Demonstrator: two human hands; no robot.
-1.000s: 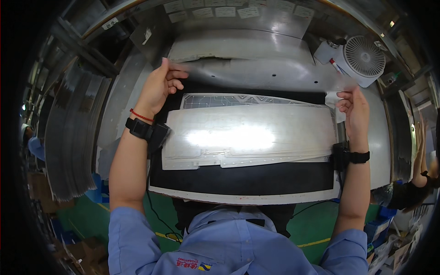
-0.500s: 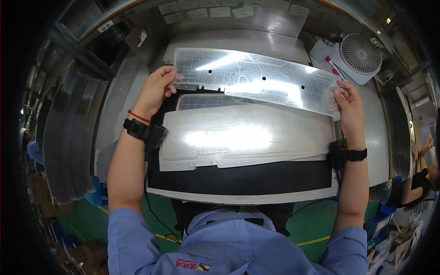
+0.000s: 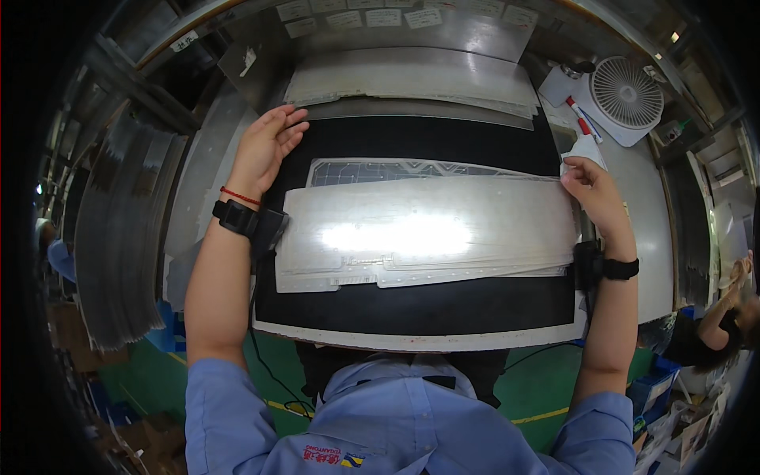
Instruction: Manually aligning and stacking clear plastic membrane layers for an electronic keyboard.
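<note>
My left hand (image 3: 271, 144) hovers at the black mat's far left, fingers stretched out and holding nothing. Beside the right end of the near pile of sheets is my right hand (image 3: 595, 194), its fingers bent and the thumb apart from them; nothing shows clearly in its grip. A crumpled white cloth (image 3: 587, 150) lies just beyond its fingertips; whether they touch is unclear. The pale, thin sheets (image 3: 427, 214) have notched front edges. Under their far edge, a sheet with printed circuit lines (image 3: 356, 172) sticks out. Farther back lies another pile of pale sheets (image 3: 404, 73).
The black mat (image 3: 419, 313) covers the bench top. A white fan (image 3: 625, 93) stands at the back right, beside red and blue markers (image 3: 583, 123). Tall stacks of sheets (image 3: 127, 229) rise at the left. Another person (image 3: 708, 332) is at the far right.
The clear circuit sheet has left both hands and no longer hangs over the mat. The far pile now shows. My right hand has moved slightly down; my left hand has lifted slightly up.
</note>
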